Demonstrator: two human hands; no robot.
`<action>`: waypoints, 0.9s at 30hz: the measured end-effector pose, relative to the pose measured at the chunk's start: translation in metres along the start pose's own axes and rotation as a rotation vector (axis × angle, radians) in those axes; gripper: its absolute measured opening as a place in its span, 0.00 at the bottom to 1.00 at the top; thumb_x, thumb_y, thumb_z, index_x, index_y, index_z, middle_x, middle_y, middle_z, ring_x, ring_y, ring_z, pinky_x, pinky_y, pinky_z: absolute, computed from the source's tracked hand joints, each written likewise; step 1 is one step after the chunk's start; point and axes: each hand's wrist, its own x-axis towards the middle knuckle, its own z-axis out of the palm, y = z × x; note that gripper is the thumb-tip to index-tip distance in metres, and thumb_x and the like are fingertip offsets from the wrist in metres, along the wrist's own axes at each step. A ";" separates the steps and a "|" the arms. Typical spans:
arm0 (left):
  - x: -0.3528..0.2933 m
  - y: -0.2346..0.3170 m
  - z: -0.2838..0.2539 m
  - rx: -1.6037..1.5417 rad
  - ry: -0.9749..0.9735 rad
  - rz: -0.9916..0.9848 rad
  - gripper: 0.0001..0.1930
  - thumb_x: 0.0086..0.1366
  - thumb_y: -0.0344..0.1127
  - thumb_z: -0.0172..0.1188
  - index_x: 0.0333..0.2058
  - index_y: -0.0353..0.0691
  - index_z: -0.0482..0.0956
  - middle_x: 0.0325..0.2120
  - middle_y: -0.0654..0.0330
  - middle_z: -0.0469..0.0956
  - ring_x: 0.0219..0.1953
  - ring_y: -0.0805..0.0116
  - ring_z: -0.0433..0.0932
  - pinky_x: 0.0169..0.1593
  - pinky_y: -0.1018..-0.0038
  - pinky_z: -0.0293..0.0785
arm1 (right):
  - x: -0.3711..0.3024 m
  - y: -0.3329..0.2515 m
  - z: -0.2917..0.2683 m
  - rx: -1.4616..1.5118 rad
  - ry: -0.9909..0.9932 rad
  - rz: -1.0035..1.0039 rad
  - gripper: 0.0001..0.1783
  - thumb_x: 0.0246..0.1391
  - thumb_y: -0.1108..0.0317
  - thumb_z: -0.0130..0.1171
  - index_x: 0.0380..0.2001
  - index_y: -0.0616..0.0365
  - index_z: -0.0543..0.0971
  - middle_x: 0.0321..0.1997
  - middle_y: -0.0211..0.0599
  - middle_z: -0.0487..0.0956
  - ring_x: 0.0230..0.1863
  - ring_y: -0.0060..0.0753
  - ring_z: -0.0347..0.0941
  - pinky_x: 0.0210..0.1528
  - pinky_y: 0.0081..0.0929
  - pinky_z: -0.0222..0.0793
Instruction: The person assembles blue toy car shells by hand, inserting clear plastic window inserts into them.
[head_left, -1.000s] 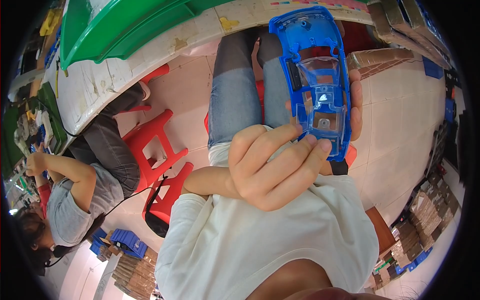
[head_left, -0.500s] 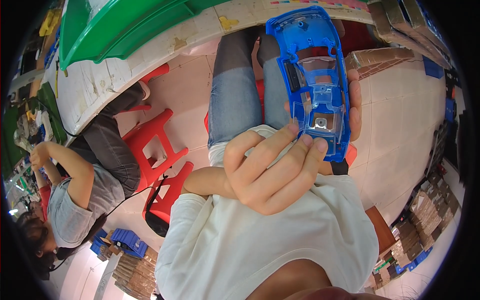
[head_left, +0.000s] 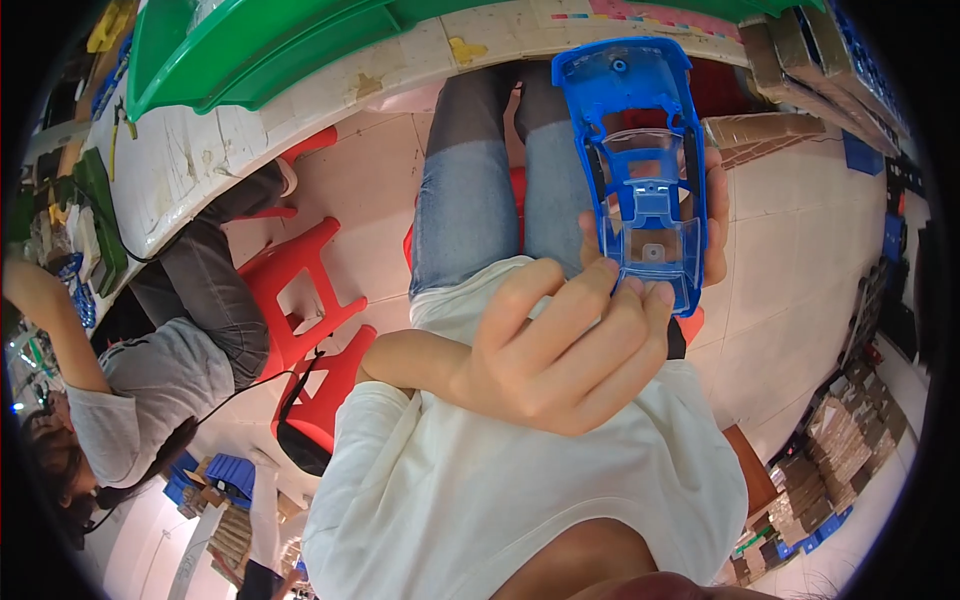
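A blue toy car body shell (head_left: 628,88), its hollow inside facing up, is held above my lap. A clear plastic window piece (head_left: 653,205) lies inside the shell along its middle and near part. My right hand (head_left: 716,215) wraps the shell from underneath, its fingers showing along the right side and a bit of it at the left side. My left hand (head_left: 570,350) is closed, fingertips bunched at the near end of the clear piece and touching it. Part of the near rim is hidden by those fingertips.
A white worktable (head_left: 350,85) with a green bin (head_left: 280,60) stands ahead. Red stools (head_left: 300,290) are at the left, near a seated person in a grey shirt (head_left: 165,375). Cardboard boxes (head_left: 765,128) stand at the right.
The shell has straightened and tilted, its far end now lower in view. My left hand has shifted slightly right with it. The neighbouring person's arm has moved toward the left.
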 end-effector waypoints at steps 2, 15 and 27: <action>0.001 0.003 0.001 0.014 -0.028 0.000 0.12 0.33 0.34 0.57 0.23 0.44 0.78 0.18 0.71 0.72 0.23 0.75 0.71 0.26 0.80 0.56 | 0.005 -0.006 0.005 -0.049 -0.058 -0.108 0.31 0.45 0.47 0.51 0.52 0.43 0.60 0.56 0.22 0.61 0.56 0.10 0.54 0.52 0.10 0.44; 0.006 0.003 0.007 0.067 0.004 0.057 0.14 0.31 0.31 0.55 0.24 0.44 0.78 0.19 0.69 0.70 0.23 0.74 0.67 0.23 0.79 0.56 | -0.005 0.025 -0.023 0.032 0.019 0.000 0.32 0.44 0.60 0.57 0.51 0.55 0.57 0.52 0.41 0.64 0.50 0.32 0.65 0.44 0.21 0.69; 0.006 -0.009 0.004 0.091 0.060 0.270 0.16 0.27 0.33 0.56 0.23 0.43 0.78 0.19 0.69 0.69 0.24 0.75 0.63 0.20 0.81 0.53 | -0.003 0.019 0.012 -0.082 0.117 -0.314 0.33 0.43 0.57 0.55 0.50 0.53 0.54 0.54 0.40 0.62 0.56 0.25 0.56 0.52 0.15 0.55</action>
